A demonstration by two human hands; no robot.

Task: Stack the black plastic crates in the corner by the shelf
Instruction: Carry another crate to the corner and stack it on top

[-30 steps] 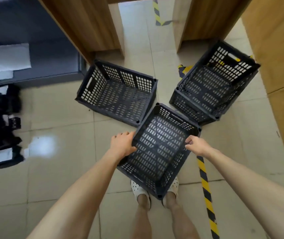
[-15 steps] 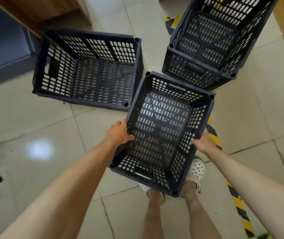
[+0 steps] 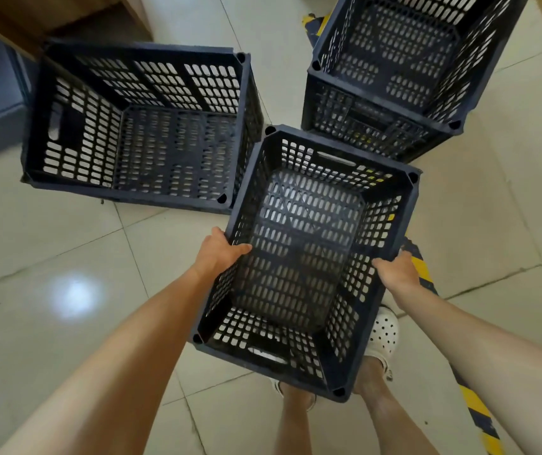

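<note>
Black plastic crate (image 3: 305, 257) sits in my grasp at the near centre, held above the floor (image 3: 66, 251) over my feet, open side up. My left hand (image 3: 218, 254) grips its left rim, thumb hooked over the top edge and inside; my right hand (image 3: 396, 270) grips the right rim, its fingers (image 3: 379, 266) curled over the edge. I see nothing inside it. A second crate (image 3: 138, 126) stands on the floor to the far left, its near right corner just beside the held one's far left corner. A third crate (image 3: 401, 67) stands far right, close behind the held one. Yellow-and-black tape (image 3: 473, 402) runs along the floor on the right. A white perforated shoe (image 3: 383, 333) shows under the near right corner. Wooden furniture (image 3: 49, 14) rises at far left.
</note>
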